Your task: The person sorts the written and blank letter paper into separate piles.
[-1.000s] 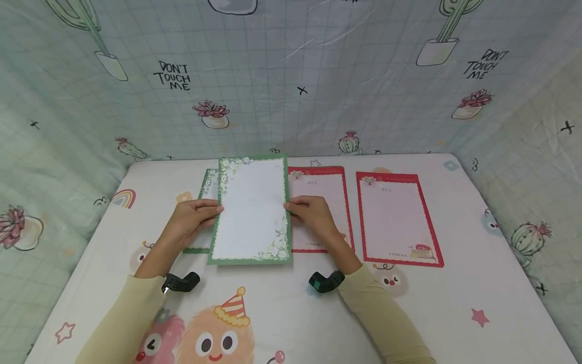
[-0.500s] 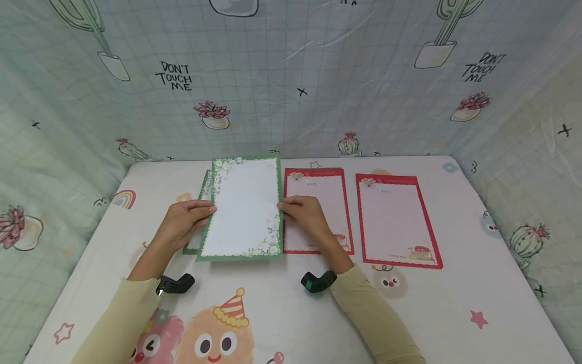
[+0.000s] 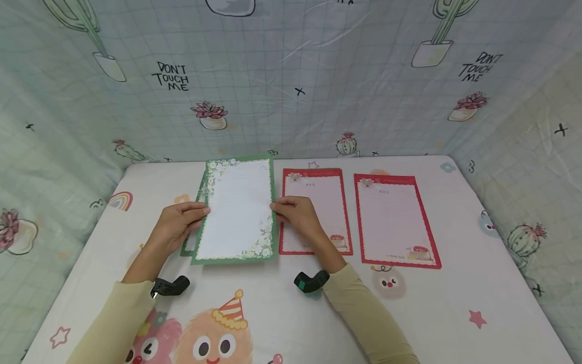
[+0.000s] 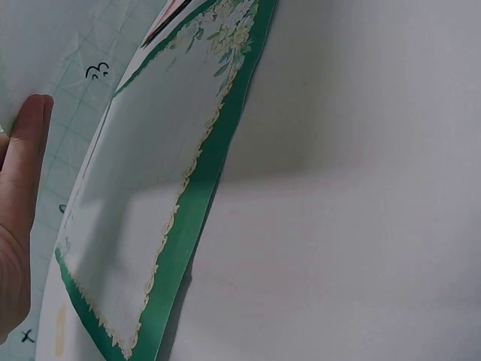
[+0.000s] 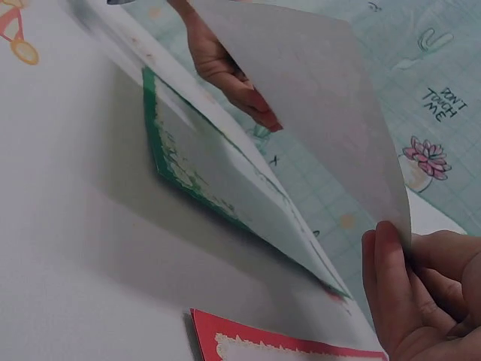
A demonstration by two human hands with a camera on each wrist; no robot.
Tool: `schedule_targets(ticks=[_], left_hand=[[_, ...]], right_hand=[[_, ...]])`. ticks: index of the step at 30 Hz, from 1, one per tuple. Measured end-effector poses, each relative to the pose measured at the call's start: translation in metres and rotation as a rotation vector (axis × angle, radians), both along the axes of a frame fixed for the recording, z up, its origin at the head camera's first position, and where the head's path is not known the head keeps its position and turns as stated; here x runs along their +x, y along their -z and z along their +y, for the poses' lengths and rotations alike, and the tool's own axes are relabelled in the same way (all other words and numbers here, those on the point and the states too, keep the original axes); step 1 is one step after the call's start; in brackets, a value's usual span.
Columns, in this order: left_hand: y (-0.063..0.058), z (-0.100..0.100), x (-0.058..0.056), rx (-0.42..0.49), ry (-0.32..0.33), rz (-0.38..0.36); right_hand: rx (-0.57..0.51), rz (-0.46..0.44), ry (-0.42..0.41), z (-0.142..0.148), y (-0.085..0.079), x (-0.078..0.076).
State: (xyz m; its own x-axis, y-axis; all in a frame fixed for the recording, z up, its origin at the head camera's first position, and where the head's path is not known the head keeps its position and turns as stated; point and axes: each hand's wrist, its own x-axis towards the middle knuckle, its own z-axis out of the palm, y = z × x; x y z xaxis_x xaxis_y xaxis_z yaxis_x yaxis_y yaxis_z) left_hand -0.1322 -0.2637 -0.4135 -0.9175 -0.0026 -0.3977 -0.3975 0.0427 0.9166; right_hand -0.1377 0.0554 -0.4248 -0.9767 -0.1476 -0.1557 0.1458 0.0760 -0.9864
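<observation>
Both hands hold one green-bordered sheet of floral paper (image 3: 235,210) by its long sides, raised over the table. My left hand (image 3: 175,225) pinches its left edge, and my right hand (image 3: 300,217) pinches its right edge. The right wrist view shows the plain back of the held sheet (image 5: 323,83), with a gap below it. Beneath lies another green-bordered sheet (image 3: 188,246), mostly hidden in the head view. In the left wrist view this lower sheet (image 4: 143,165) lies flat, with part of my left hand (image 4: 19,203) at the left edge.
Right of the held sheet, red-bordered paper (image 3: 334,210) lies partly under my right forearm. More red-bordered paper (image 3: 395,222) lies farther right, slightly turned. The white table (image 3: 454,303) has printed cartoons, and a patterned cloth (image 3: 273,60) hangs behind it.
Both hands have carried the held green-bordered sheet to the left, covering more of the lower green sheet. More of the middle red-bordered paper shows now.
</observation>
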Motion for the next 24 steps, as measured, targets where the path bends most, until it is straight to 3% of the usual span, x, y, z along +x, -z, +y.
schedule_targets(ticks=[12, 18, 24], left_hand=[[0.002, -0.009, 0.002, 0.009, -0.051, 0.031], [0.004, -0.013, 0.004, -0.014, -0.076, 0.010], [0.004, -0.021, 0.002, -0.025, -0.077, -0.014]], right_hand=[[-0.038, -0.077, -0.058, -0.009, 0.010, -0.005], [-0.155, -0.149, -0.106, -0.012, 0.014, -0.007], [-0.227, -0.137, -0.100, -0.017, 0.014, -0.007]])
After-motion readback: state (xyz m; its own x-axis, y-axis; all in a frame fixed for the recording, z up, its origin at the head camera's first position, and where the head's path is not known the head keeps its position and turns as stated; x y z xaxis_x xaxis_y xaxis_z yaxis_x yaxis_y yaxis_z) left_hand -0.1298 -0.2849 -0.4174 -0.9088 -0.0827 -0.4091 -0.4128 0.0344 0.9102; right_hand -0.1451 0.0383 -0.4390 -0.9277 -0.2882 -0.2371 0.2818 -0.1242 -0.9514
